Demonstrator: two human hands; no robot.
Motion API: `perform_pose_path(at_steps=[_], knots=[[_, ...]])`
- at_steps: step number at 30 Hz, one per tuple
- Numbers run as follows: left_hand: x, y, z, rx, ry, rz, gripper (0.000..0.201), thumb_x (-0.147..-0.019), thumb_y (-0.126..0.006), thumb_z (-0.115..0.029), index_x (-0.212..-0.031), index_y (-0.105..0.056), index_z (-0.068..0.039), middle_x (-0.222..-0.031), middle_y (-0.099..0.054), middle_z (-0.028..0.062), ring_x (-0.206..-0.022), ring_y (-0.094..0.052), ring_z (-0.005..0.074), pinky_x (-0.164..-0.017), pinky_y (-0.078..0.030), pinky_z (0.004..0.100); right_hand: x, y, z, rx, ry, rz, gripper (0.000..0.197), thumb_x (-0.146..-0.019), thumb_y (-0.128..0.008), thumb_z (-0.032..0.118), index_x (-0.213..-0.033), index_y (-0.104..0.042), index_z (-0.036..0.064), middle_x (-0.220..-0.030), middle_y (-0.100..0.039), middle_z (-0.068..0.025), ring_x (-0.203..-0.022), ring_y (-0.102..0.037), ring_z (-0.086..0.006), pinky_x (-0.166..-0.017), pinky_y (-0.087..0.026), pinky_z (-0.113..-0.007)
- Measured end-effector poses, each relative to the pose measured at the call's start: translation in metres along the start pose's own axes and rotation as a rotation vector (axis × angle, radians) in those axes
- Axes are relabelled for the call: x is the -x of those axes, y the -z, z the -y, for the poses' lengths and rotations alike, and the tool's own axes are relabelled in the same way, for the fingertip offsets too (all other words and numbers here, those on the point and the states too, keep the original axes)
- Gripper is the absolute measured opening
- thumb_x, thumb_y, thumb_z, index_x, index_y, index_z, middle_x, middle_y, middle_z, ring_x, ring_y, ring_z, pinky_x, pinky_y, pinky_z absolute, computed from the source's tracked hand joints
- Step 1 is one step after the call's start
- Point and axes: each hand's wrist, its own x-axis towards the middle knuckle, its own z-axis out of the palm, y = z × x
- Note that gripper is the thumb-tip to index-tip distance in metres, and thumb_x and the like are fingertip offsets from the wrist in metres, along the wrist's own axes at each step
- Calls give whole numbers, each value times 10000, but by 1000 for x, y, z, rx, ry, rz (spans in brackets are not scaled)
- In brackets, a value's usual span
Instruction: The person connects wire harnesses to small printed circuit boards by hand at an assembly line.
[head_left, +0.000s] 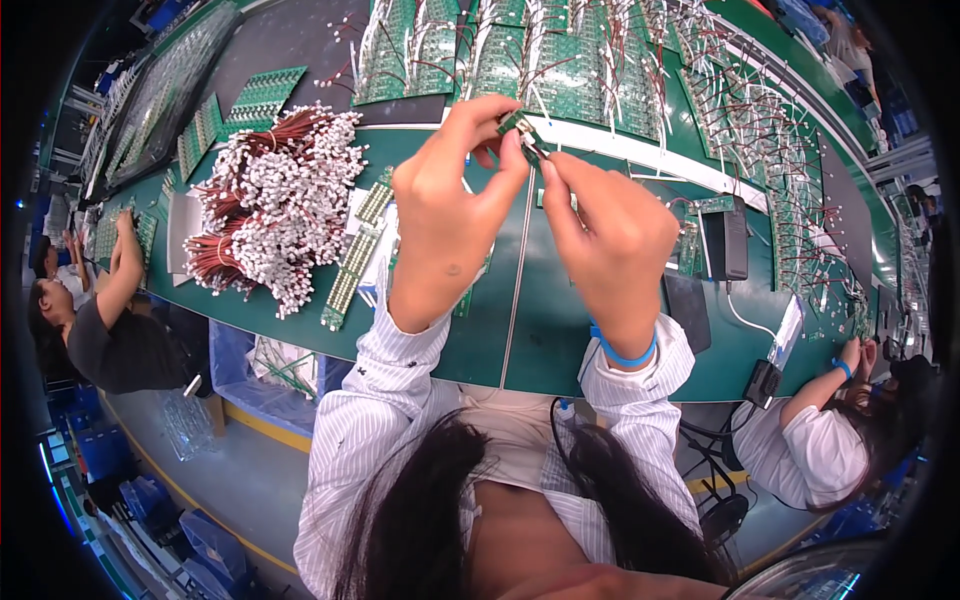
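Observation:
Above the middle of the green table, my left hand [450, 195] pinches a small green circuit board [511, 122] between thumb and fingertips. My right hand [615, 220], a blue band at its wrist, closes its thumb and forefinger on a thin dark cable [541, 152]. The cable's pale plug end meets the board; whether it is seated in the socket is too small to tell. Left of my left hand lies a big heap of red-brown cables with white plugs [290, 200]. Strips of small green boards [355, 265] lie between the heap and my left wrist.
Green board panels with cables attached [500, 65] cover the back of the table and curve down the right. A black power adapter [725, 240] stands right of my right hand. Co-workers sit at left [90, 330] and right [810, 445]. A blue lined bin [255, 365] stands below the front edge.

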Motion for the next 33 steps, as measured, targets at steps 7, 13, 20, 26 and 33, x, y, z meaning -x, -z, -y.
perform_pose_path(at_steps=[7,13,20,26,33], knots=[[1,-2,7,-275,-161,-6,259,-682,-592,41,-937,-562,5,-721,-578,125,-614,-551,235,-561,-443,322,1,-2,-2,213,93,12,126,-681,-651,59,-801,-610,64,-537,-494,-27,-444,-459,-165,-411,-331,-297],[0,-2,11,-375,-251,52,288,-669,-599,44,-952,-554,15,-721,-563,125,-653,-538,260,-605,-436,347,3,-7,-7,281,123,44,96,-692,-634,107,-768,-581,85,-518,-443,11,-481,-472,-122,-437,-343,-260],[-1,-1,14,-444,-350,114,288,-682,-585,55,-959,-575,-25,-718,-548,106,-640,-525,239,-570,-428,340,3,-8,-10,194,97,70,72,-696,-632,113,-727,-579,76,-509,-478,-12,-467,-493,-150,-425,-356,-277],[-2,-1,12,-454,-345,197,304,-679,-587,53,-972,-565,-25,-731,-551,106,-666,-530,248,-591,-430,344,1,-5,-10,142,46,95,75,-703,-628,119,-717,-572,71,-516,-488,-27,-472,-499,-173,-435,-372,-296],[-4,-2,17,-370,-307,188,274,-716,-552,59,-980,-555,-17,-758,-549,122,-677,-527,259,-602,-428,345,-1,-9,-13,87,56,3,82,-698,-630,108,-757,-589,68,-526,-494,-27,-468,-492,-179,-438,-378,-299]])
